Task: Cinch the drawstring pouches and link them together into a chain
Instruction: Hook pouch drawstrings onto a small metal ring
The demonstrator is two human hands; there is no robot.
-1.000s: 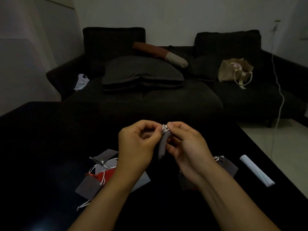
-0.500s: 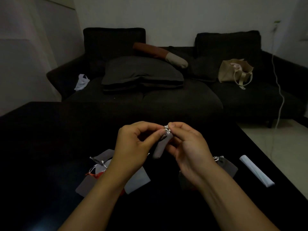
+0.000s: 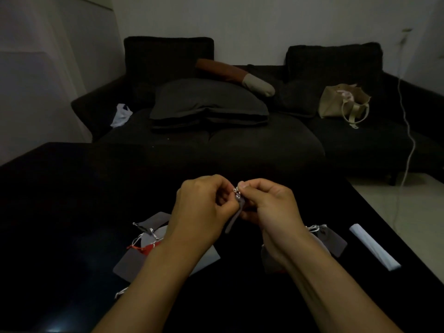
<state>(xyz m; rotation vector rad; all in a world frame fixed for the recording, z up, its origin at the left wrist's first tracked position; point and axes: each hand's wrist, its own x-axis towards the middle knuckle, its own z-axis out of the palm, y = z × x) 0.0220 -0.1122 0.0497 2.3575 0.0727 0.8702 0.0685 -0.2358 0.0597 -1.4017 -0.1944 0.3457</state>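
Grey pouch [image 3: 234, 218] hangs cinched; I see my left hand [image 3: 204, 212] and right hand [image 3: 269, 207] pinching its cord [image 3: 237, 192]. Loose pouches [image 3: 149, 239] remain unlinked, I judge.

Both forearms reach in from the near edge; left hand [image 3: 201, 212] and right hand [image 3: 269, 207] meet, fingers curled, fingertips pinching.

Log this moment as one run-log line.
step: cinching pouch | left hand: pinches grey pouch | right hand: pinches its drawstring | table: more pouches lying loose
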